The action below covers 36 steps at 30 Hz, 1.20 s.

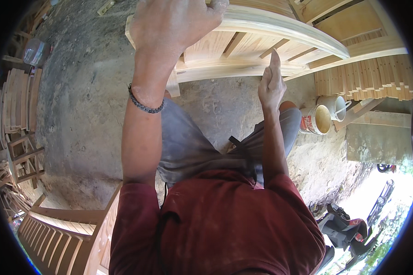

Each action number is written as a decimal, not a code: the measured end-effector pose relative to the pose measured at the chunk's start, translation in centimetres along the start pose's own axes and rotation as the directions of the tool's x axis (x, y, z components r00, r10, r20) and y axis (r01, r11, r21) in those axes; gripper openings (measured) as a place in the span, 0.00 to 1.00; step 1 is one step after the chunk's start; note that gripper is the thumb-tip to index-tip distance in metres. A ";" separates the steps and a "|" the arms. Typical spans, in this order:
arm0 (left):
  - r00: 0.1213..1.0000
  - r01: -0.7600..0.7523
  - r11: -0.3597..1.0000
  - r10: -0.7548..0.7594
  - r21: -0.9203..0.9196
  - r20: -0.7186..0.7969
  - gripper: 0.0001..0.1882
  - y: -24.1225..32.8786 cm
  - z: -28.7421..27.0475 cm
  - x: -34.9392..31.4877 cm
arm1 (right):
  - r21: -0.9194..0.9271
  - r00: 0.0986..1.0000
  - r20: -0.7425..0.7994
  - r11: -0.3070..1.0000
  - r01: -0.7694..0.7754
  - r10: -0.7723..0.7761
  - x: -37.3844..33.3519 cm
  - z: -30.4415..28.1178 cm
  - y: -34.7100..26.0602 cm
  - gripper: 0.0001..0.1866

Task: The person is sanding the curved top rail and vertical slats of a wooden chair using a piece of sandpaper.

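A pale wooden furniture frame [243, 71] with a curved rail [280, 26] and inset panels stands in front of me. My left hand [176, 23], dusty and with a dark braided bracelet at the wrist, is over the left end of the curved rail. Its fingers run past the upper edge of the picture, so its grip is hidden. At the frame's lower rail is my right hand [271, 85], seen edge-on. Its index finger stretches up in front of the panels, and no object shows in it; whether it touches the wood I cannot tell.
Two buckets [315, 120] stand on the concrete floor [87, 114] at the right, below a row of stacked wood pieces [367, 75]. Planks [20, 98] and a clear plastic container [36, 52] are at the left. A slatted wooden piece [55, 238] is at the lower left.
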State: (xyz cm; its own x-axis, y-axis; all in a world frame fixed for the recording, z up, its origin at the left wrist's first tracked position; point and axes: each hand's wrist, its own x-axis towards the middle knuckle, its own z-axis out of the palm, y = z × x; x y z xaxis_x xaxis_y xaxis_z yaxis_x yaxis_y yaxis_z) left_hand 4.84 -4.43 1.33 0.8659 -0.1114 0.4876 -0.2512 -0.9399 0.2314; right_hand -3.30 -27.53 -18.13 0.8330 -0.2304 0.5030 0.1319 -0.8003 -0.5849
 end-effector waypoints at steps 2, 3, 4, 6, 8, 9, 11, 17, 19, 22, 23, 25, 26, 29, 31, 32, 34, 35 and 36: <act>1.000 0.003 1.000 -0.003 -0.014 0.001 0.19 0.2 -0.2 -0.1 | -0.151 0.999 0.034 0.989 0.004 0.001 0.7 1.0 1.8 0.22; 1.000 0.013 1.000 -0.013 -0.024 0.019 0.19 0.4 -0.4 0.0 | -0.246 0.994 0.098 0.969 -0.024 0.050 0.7 1.4 3.0 0.23; 0.999 0.027 0.999 -0.026 -0.030 0.036 0.19 0.5 -0.4 0.0 | -0.337 0.982 0.161 0.940 -0.042 0.101 1.1 1.5 2.7 0.24; 1.000 0.022 1.000 -0.022 -0.019 0.021 0.19 0.3 -0.2 0.1 | -0.363 0.945 0.261 0.927 -0.092 0.196 1.9 1.0 2.0 0.26; 1.000 0.018 1.000 -0.018 -0.003 0.004 0.19 0.1 -0.2 -0.1 | -0.493 0.828 0.402 0.854 -0.164 0.391 2.6 0.2 0.2 0.28; 1.000 0.017 1.000 -0.017 0.012 -0.006 0.19 -0.1 0.0 -0.4 | -0.464 0.844 0.388 0.870 -0.169 0.371 1.9 0.2 0.1 0.30; 1.000 0.011 1.000 -0.010 0.028 -0.028 0.19 0.0 0.3 -0.1 | -0.403 0.883 0.343 0.899 -0.170 0.321 1.2 0.2 0.3 0.34; 0.999 0.033 0.998 -0.033 0.048 0.001 0.19 0.4 0.1 -0.5 | -0.359 0.890 0.409 0.932 -0.043 0.199 1.4 -0.2 1.8 0.34; 0.999 0.031 0.997 -0.033 0.074 0.025 0.19 0.4 0.3 -0.1 | -0.286 0.916 0.379 0.958 -0.022 0.134 0.4 -0.4 1.6 0.34; 0.998 -0.005 0.996 0.011 0.087 -0.067 0.19 -0.3 0.8 -0.4 | -0.407 0.805 0.514 0.910 -0.074 0.295 3.3 0.3 2.2 0.34; 0.996 -0.016 0.996 0.023 0.084 -0.085 0.19 -0.3 0.9 -0.6 | -0.422 0.793 0.520 0.903 -0.082 0.316 3.9 0.3 1.7 0.35; 0.991 -0.033 0.996 0.043 0.081 -0.129 0.18 -0.3 1.0 -0.9 | -0.412 0.828 0.482 0.908 -0.076 0.288 2.7 -0.2 1.3 0.35; 0.994 0.000 0.994 0.011 0.105 -0.106 0.17 0.2 0.7 -0.6 | -0.360 0.867 0.449 0.932 -0.046 0.217 2.2 0.1 1.6 0.35; 0.997 0.036 0.987 -0.024 0.158 -0.078 0.17 1.1 0.6 -0.7 | -0.335 0.870 0.443 0.940 -0.065 0.218 1.6 -0.7 1.5 0.35; 0.990 -0.023 0.988 0.044 0.155 -0.137 0.16 -0.5 1.6 -0.4 | -0.395 0.789 0.530 0.914 -0.094 0.311 3.2 -0.8 0.6 0.35; 0.992 -0.047 0.993 0.060 0.111 -0.114 0.16 -0.5 1.6 -0.6 | -0.398 0.783 0.554 0.916 -0.049 0.282 3.7 -0.6 0.2 0.35; 0.992 -0.088 0.995 0.091 0.043 -0.086 0.16 -0.6 1.2 -0.7 | -0.398 0.824 0.468 0.909 -0.125 0.318 2.0 -0.5 -0.2 0.35; 0.990 -0.056 0.996 0.064 0.072 -0.122 0.16 -0.3 1.1 -0.4 | -0.301 0.889 0.417 0.951 -0.063 0.191 0.1 -1.0 0.3 0.35; 0.987 -0.021 0.995 0.037 0.101 -0.159 0.16 0.4 1.1 -0.3 | -0.302 0.893 0.409 0.951 -0.059 0.185 1.2 -0.4 1.2 0.36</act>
State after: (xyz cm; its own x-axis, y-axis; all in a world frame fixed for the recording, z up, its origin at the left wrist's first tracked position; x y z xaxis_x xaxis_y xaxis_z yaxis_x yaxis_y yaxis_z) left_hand 5.01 -5.10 0.32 0.7763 -0.0936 0.6234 -0.2249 -0.9650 0.1351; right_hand -2.40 -28.96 -17.95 0.9885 -0.1276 0.0808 -0.0859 -0.9151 -0.3939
